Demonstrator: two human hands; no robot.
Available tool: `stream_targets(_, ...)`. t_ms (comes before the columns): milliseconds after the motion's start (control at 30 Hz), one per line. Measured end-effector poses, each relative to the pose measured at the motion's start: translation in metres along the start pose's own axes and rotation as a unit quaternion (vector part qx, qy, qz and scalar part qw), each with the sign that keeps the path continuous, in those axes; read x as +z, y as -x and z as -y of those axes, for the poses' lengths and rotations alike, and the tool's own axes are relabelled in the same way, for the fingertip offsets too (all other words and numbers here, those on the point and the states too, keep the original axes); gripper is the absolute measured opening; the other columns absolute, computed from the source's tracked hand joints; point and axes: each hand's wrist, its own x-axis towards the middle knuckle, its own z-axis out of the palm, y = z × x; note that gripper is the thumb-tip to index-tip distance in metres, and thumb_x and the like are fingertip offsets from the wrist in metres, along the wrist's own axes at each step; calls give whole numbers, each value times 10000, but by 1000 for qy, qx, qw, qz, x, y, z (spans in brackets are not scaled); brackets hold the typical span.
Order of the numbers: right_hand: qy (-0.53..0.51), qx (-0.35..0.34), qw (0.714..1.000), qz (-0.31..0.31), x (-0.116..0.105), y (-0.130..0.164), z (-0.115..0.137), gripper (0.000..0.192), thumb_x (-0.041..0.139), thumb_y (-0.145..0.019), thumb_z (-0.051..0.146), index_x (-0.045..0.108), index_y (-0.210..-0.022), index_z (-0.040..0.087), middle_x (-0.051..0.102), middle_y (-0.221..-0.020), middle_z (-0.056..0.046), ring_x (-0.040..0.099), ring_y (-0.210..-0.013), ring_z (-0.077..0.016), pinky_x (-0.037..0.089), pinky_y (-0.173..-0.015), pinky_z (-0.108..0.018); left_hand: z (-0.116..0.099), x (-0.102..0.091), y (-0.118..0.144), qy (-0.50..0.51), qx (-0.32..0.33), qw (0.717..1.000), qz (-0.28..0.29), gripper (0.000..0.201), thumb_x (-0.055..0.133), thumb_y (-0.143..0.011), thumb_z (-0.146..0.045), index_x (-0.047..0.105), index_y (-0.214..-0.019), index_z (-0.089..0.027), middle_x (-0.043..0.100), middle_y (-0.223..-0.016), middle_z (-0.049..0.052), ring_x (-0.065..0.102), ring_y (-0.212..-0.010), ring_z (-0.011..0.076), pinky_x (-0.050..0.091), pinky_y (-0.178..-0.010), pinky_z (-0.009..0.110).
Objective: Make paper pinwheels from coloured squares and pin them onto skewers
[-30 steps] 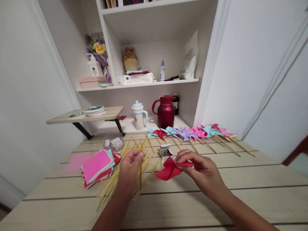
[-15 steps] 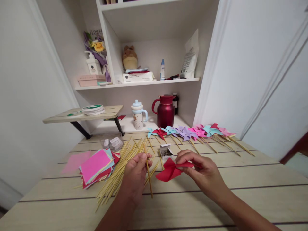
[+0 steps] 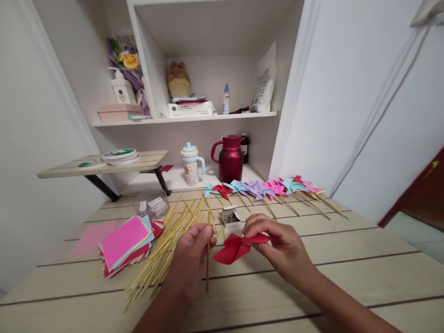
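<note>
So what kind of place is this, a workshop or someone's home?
Most likely a home, with a table used for crafts. The shelf holds a plush toy, and a jug stands below; the table carries paper squares, sticks and finished pinwheels.

A thin bamboo stick (image 3: 208, 252) is standing nearly upright, pinched near its upper part in the left hand (image 3: 190, 252). Just beside it, a folded red paper pinwheel (image 3: 233, 247) is hanging sideways from the right hand's (image 3: 277, 245) fingertips above the table.
</note>
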Motion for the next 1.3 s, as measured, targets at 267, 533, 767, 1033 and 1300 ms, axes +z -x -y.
stream_targets(267,23,-92,995,18,1,1,9,138,610,-881,144,688,-915,253,704,-801,-44,649,-802,-215,538,-756,-385,-2,10,12,-91,-32,995,-1,259,820,-644,-384,722,-724,-158,640,-636,3,521,-552,90,408,-545,203)
stream_targets(533,60,-201,978,19,-3,-1,11,213,557,-865,59,678,-972,197,722,-810,-60,640,-809,-209,528,-803,-426,-4,14,15,-191,-26,981,-21,213,816,-604,-356,778,-741,-198,750,-718,36,622,-637,161,467,-624,262)
stream_targets(767,70,-208,975,19,-5,-1,12,187,565,-869,51,678,-956,171,715,-805,-67,647,-803,-199,514,-823,-419,-1,10,16,-381,232,895,-24,36,738,-670,-249,767,-691,-254,764,-764,16,672,-760,219,479,-744,335)
stream_targets(1033,75,-213,974,24,-5,-1,12,219,560,-846,23,674,-960,171,710,-806,-72,626,-809,-207,498,-818,-426,-2,6,20,-470,458,754,-24,73,686,-796,-197,716,-786,-263,762,-795,-49,675,-751,152,455,-760,301)
stream_targets(1300,75,-206,975,30,-3,0,7,217,559,-850,33,674,-970,171,708,-820,-67,620,-807,-197,489,-819,-419,-2,4,22,-477,485,733,-7,132,684,-795,-148,702,-830,-273,765,-868,-56,676,-802,145,438,-810,294)
